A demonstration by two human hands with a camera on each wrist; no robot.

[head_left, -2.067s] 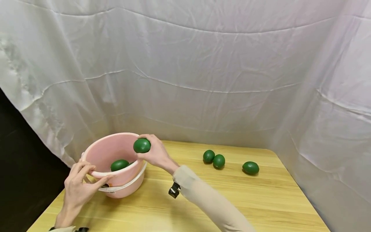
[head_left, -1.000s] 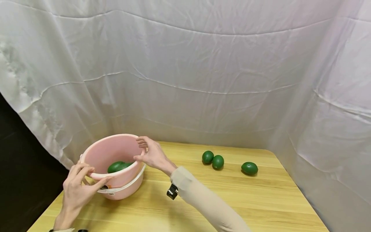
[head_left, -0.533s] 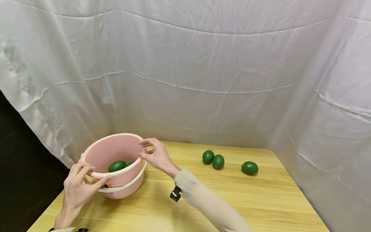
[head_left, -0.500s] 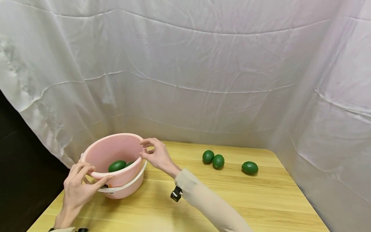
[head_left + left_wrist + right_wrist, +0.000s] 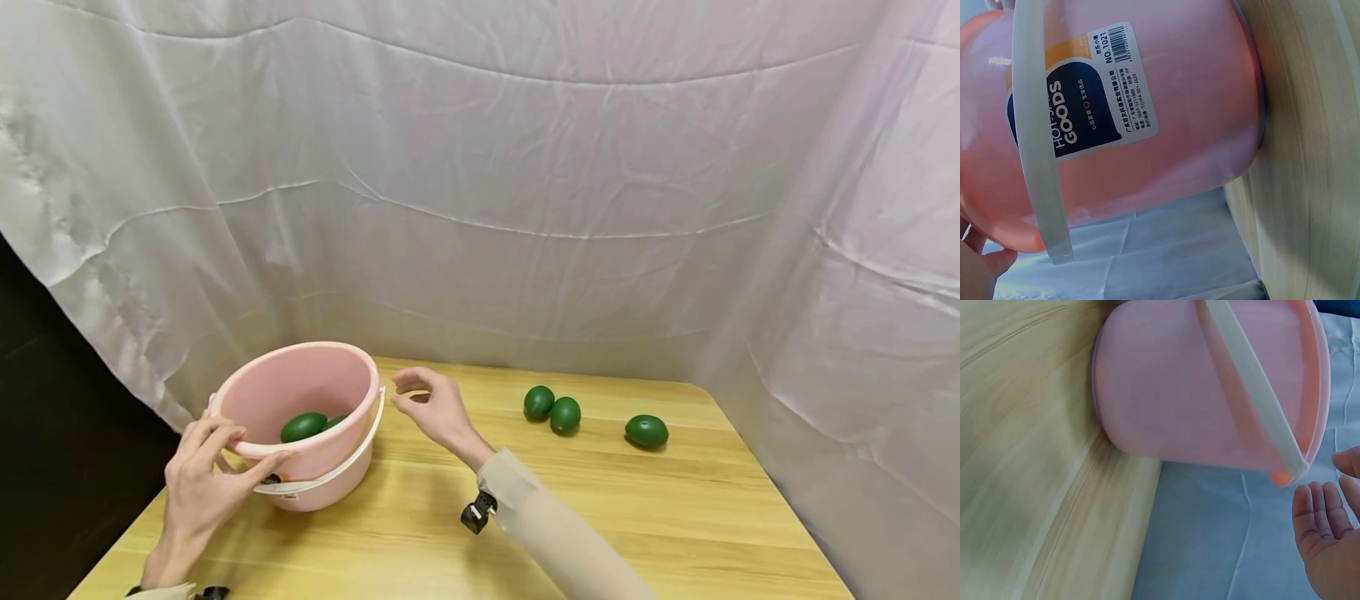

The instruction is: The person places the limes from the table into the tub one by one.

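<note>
A pink bucket [image 5: 318,498] with a white handle [image 5: 1035,137] lowered around its side stands at the table's left. My left hand [image 5: 198,483] holds the bucket's near-left rim, fingers over the edge and thumb against the outer wall. Inside lies a dark green avocado [image 5: 303,427], with part of another avocado [image 5: 335,422] showing beside it; the near rim hides the rest of the bottom. Just right of the bucket, my right hand [image 5: 438,408] hovers with loosely bent fingers and holds nothing. In the right wrist view its fingers [image 5: 1322,509] are apart from the rim.
Two avocados [image 5: 539,402] [image 5: 566,415] lie side by side on the wooden table [image 5: 720,500], right of centre. A single avocado [image 5: 647,431] lies farther right. A pale curtain [image 5: 525,208] hangs behind the table, and a black area [image 5: 67,400] borders the left.
The right hand held an avocado over the bucket's right rim and let it go into the bucket. It has since drawn back to the right. My left hand stays on the rim.
</note>
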